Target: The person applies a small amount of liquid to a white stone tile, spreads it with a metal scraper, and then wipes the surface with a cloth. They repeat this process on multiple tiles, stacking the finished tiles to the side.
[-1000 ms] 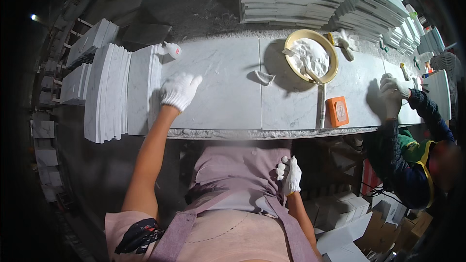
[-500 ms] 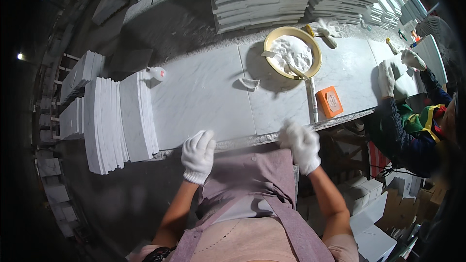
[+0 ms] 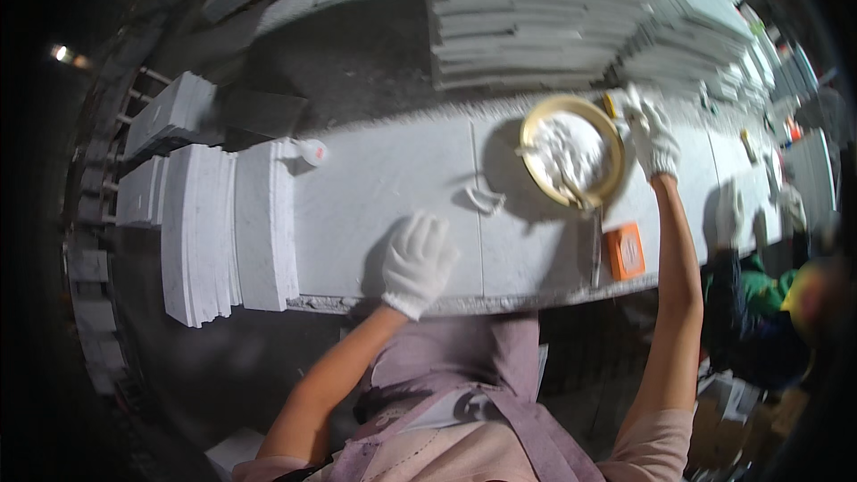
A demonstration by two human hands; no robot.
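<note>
My left hand [image 3: 418,261], in a white knit glove, lies on the pale marble slab [image 3: 357,187] near its front edge, fingers forward and holding nothing I can see. My right hand [image 3: 653,136], gloved alike, reaches far to the right of the round yellow basin [image 3: 619,165]. It is over the spot of a yellow-and-white item [image 3: 611,105], of which only a yellow end shows; blur hides whether the fingers grip it. White powder [image 3: 571,145] fills the basin, with a scoop-like tool [image 3: 576,189] standing in it. A curved white piece [image 3: 485,200] lies left of the basin.
An orange box [image 3: 625,251] and a thin stick-like tool [image 3: 595,248] lie at the front right. Marble strips [image 3: 266,223] stand at left beside a small white bottle [image 3: 312,153]. Tall slab stacks [image 3: 544,18] rise behind. At right, a co-worker's gloved hand [image 3: 730,212] is over the table.
My right hand has moved from the front edge far forward and right, past the basin. My left hand has moved forward onto the slab. The view has shifted.
</note>
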